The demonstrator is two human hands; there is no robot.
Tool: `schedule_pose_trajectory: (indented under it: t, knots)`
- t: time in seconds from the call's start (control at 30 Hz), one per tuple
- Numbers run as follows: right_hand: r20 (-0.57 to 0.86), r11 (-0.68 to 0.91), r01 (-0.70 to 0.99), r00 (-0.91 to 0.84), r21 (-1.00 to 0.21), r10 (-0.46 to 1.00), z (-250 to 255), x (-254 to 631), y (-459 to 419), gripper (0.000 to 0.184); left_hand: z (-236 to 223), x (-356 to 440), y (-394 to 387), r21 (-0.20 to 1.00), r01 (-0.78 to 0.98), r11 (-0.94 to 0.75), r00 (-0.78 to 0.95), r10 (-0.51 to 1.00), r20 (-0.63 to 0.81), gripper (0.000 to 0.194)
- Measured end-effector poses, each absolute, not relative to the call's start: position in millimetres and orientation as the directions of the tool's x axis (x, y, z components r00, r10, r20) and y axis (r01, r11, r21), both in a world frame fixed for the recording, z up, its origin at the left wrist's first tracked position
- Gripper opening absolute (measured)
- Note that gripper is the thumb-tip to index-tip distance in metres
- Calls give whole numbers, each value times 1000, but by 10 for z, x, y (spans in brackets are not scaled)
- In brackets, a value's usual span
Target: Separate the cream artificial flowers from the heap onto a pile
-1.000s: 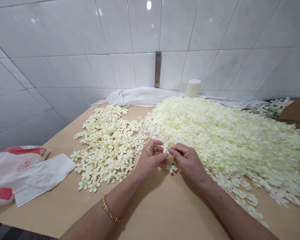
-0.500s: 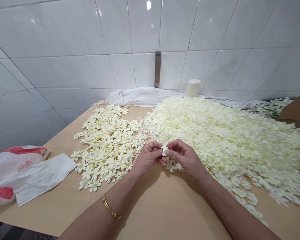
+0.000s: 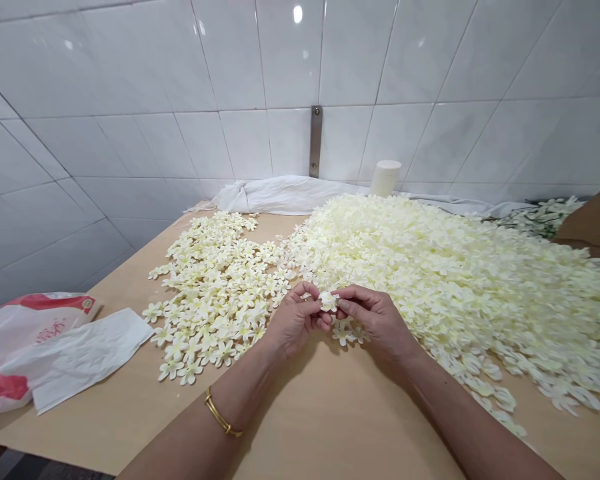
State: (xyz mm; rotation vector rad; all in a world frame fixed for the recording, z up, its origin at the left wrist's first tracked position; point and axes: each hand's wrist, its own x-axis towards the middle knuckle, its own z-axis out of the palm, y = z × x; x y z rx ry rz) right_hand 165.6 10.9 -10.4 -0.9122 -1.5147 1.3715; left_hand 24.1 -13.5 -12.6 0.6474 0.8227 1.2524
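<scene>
A small white artificial flower is held between the fingertips of both hands, above the table. My left hand pinches its left side, fingers closed. On the opposite side, my right hand grips a petal edge between thumb and forefinger. Just beneath the fingers lie a few loose flowers. To the left spreads a flat pile of cream flowers with yellow centres. A much larger heap of pale petal pieces rises on the right, close to my right hand.
A red-and-white tissue pack with a tissue pulled out lies at the left. Along the tiled wall are a white cloth and a white cylindrical container. White flowers with dark stems and a brown cardboard piece sit far right.
The flower between my fingertips now shows wider and more spread. My right hand has shifted slightly right and down, its thumb and forefinger drawn a little away from the left fingers.
</scene>
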Motion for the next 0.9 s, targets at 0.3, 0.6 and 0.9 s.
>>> schedule_pose_trajectory:
  t: [0.3,0.6,0.9]
  knots:
    - [445,535,278,-329,-798,833,-108,1587,-1,18,-160,275,-149,909,-395,135,111,989,-99,29]
    - [116,125,23,-239,-992,964,-59,1644,106,22,-112,232,-136,864,-468,185,78,983,-168,29]
    - [70,106,98,-316,-990,946,-56,1608,32,25,-122,282,-180,957,-267,117,1,993,-121,18]
